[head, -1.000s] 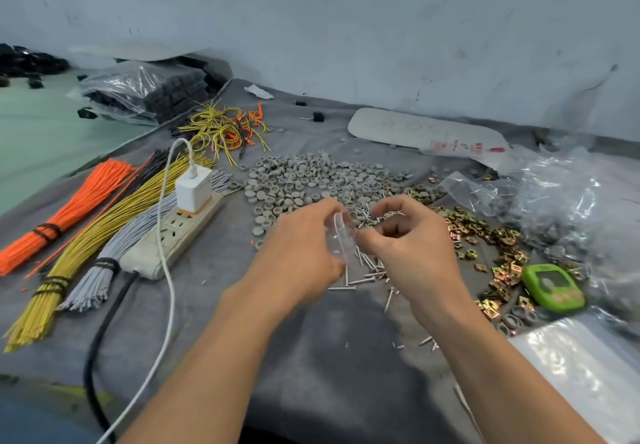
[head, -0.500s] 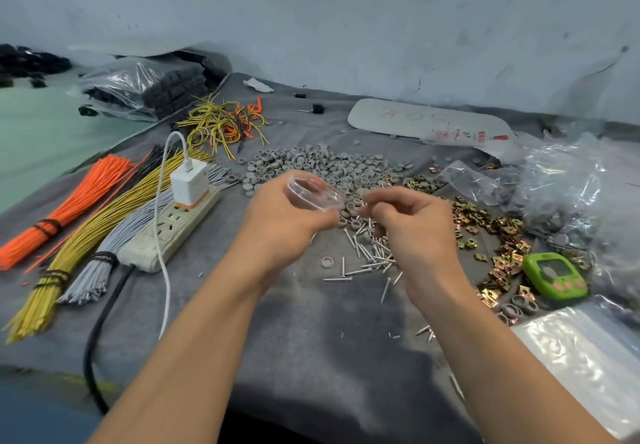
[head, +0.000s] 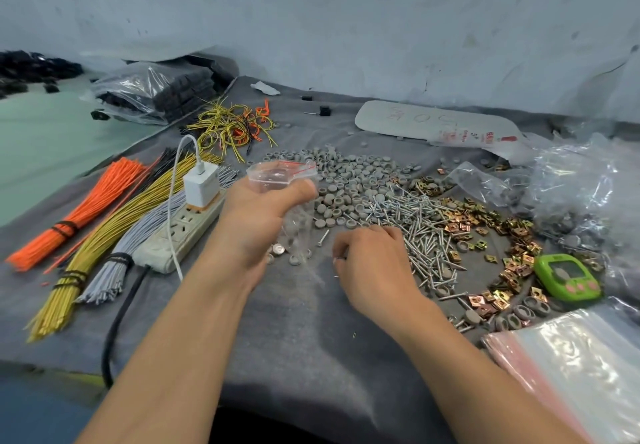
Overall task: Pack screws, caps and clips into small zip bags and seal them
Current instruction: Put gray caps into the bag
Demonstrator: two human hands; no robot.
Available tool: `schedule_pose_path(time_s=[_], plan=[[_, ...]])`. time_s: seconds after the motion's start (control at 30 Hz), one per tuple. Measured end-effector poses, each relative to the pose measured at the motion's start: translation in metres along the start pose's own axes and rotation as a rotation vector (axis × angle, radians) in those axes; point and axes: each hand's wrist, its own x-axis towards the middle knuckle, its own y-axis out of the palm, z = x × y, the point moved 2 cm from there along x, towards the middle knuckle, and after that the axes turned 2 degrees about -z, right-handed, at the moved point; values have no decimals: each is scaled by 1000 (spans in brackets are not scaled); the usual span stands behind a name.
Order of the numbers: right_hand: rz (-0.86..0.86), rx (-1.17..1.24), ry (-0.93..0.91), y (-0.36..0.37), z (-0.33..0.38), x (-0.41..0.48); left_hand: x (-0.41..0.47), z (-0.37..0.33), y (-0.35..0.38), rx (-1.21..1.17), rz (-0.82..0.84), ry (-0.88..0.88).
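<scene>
Looking down at the desk (head: 304,346), I saw it covered in a grey felt-like cloth, scuffed pale toward the front edge, with a stained, bluish-white wall (head: 346,21) rising just behind the back edge.

Along the left edge lay three bundles of thin, stiff strands bound with dark bands: the orange bundle (head: 86,208), the yellow bundle (head: 114,236) and the grey bundle (head: 138,236). Beside them sat a worn cream power strip (head: 180,232) with a glossy white charger (head: 201,185) plugged into it.

In the middle of the desk the dull grey round caps (head: 349,180) spread in a heap. To their right the slim, shiny screws (head: 422,229) lay in a tangle. Further right the small, square, brassy clips (head: 498,236) curved in an arc. A rounded green timer (head: 568,279) lay by the right edge, and a slick stack of flat bags (head: 581,367) filled the near right corner.

My left hand (head: 256,222) gripped the zip bag (head: 280,180) above the left side of the caps. The bag was clear, thin and crinkled, its red-lined mouth bowed wide at the top and its body hanging down past my palm. My right hand (head: 374,263) rested palm down at the near left side of the screws with its fingers curled under. Whether they pinched anything I could not tell.
</scene>
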Motion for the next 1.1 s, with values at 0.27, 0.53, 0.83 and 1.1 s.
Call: schedule_pose_path(time_s=[0.27,0.53,0.83,1.1], plan=[[-144,815,228,-36,-13,4,-5,16,9,1024,-44,287],[-132,899,159,-37,9,3,-7,18,21,910,155,217],[-103,1124,181,-36,20,4,-1,17,9,862,104,230],[33,622,112,-15,10,5,5,5,-33,704,-340,243]])
